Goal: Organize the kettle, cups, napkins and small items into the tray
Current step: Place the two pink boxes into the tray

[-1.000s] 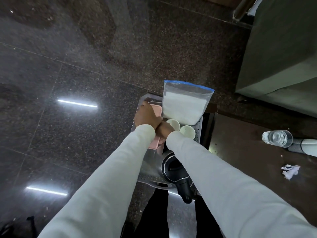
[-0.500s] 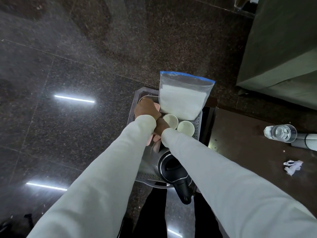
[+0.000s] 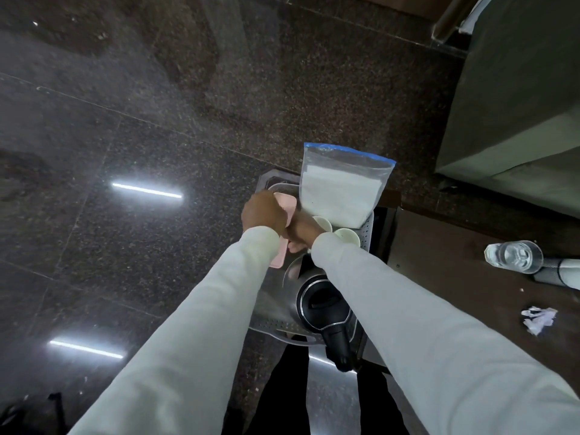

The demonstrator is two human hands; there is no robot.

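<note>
Fingers of the left hand (image 3: pixel 263 212) curl over the far end of a pale pink rectangular plastic box (image 3: pixel 278 258) and grip it from above. The back of the hand is turned to the camera, so the fingertips are hidden. The right hand (image 3: pixel 302 229) presses in against the left wrist at the box's right edge; whether its fingers close on the box or only rest beside it cannot be told from this angle. The box lies lengthwise at the left side of a perforated stainless-steel tray (image 3: pixel 273 324), its near end showing under the left cuff. Both arms, in white long sleeves, reach forward and down, meeting over the tray. Just right of the hands stand two off-white paper cups (image 3: pixel 347 237), and beyond them a clear zip-top plastic bag of white powder with a blue seal (image 3: pixel 340 189) stands upright. A black-lidded steel electric kettle (image 3: pixel 323 304) sits at the tray's near end, between the forearms. Well apart to the right, on a dark brown table (image 3: pixel 439 287), are a clear glass of water (image 3: pixel 513 256) and a crumpled scrap of white paper (image 3: pixel 538 318)
</note>
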